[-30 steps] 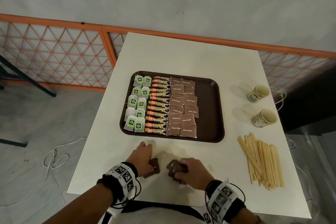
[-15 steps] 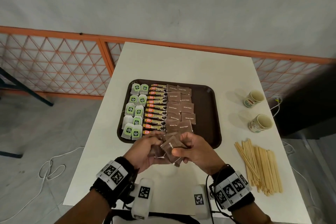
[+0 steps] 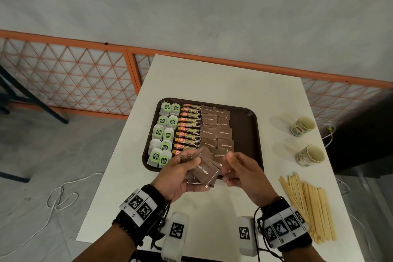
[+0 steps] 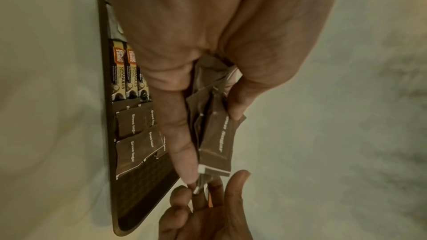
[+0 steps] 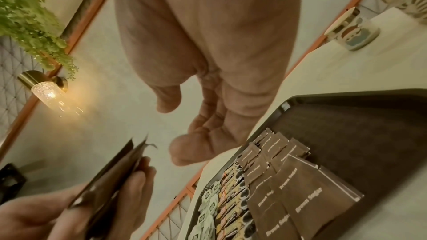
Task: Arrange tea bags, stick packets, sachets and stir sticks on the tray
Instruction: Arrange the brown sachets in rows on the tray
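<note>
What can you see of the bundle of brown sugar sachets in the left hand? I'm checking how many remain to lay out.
The bundle of brown sugar sachets is a loose fan of flat, square, dark brown packets, paper-like, with white "Brown Sugar" lettering and pale sealed edges. The left hand grips it above the tray's near edge, fingers behind, thumb across the front. The right hand hovers beside it, empty in the right wrist view. An exact count cannot be told; several overlap.

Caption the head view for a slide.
Left hand holds sugar sachets above the tray; right hand open beside them.
</note>
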Demonstrator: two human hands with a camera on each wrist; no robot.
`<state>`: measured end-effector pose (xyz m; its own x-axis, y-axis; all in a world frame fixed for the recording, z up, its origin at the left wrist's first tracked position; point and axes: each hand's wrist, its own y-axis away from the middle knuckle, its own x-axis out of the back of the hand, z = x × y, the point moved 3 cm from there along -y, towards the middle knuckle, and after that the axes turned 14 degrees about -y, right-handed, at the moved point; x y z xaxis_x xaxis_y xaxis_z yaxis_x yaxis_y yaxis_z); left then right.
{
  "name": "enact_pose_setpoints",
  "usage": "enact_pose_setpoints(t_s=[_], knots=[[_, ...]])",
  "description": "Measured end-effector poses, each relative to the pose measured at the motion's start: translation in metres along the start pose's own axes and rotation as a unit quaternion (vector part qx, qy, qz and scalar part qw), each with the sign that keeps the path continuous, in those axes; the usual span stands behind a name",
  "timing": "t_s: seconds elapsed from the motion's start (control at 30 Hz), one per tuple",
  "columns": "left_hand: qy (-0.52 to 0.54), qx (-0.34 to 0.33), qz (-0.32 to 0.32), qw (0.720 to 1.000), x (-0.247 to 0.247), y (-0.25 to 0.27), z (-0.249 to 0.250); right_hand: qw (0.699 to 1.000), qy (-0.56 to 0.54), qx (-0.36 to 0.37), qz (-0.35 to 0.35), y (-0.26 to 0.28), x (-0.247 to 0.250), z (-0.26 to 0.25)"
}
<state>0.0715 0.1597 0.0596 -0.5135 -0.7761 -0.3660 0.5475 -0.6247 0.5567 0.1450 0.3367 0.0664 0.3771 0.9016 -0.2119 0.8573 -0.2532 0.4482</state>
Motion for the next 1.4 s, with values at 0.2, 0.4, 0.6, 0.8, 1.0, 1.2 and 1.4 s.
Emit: enact_pose_setpoints(t_s=[0.2, 0.4, 0.6, 0.8, 1.0, 1.2, 1.4], knots=[[0.016, -0.03, 0.031, 0.999, -0.003, -0.005, 0.006, 0.998, 0.046, 0.044, 0.011, 0.005, -0.001, -0.002], [0.041, 0.013, 0.018, 0.999, -0.01, -0.006, -0.003, 0.987, 0.118, 0.101, 0.032, 0.001, -0.016, 0.005], [0.045, 0.033, -0.009, 0.998, -0.006, -0.01, -0.013, 0.989, 0.112, 0.097, -0.004, -0.004, -0.01, 0.006], [0.032, 0.052, 0.016, 0.998, 0.005, -0.011, -0.03, 0.989, 0.134, 0.051, -0.032, -0.003, -0.006, 0.025], [0.026, 0.083, 0.059, 0.994, 0.032, -0.016, -0.05, 0.989, 0.133, -0.012, 0.059, -0.015, 0.023, 0.05], [0.052, 0.089, 0.069, 0.992, 0.063, -0.009, -0.042, 0.966, 0.136, -0.013, 0.22, -0.056, 0.084, 0.044], [0.048, 0.093, 0.072, 0.992, 0.062, -0.019, -0.033, 0.962, 0.193, -0.051, 0.187, -0.089, 0.071, 0.056]])
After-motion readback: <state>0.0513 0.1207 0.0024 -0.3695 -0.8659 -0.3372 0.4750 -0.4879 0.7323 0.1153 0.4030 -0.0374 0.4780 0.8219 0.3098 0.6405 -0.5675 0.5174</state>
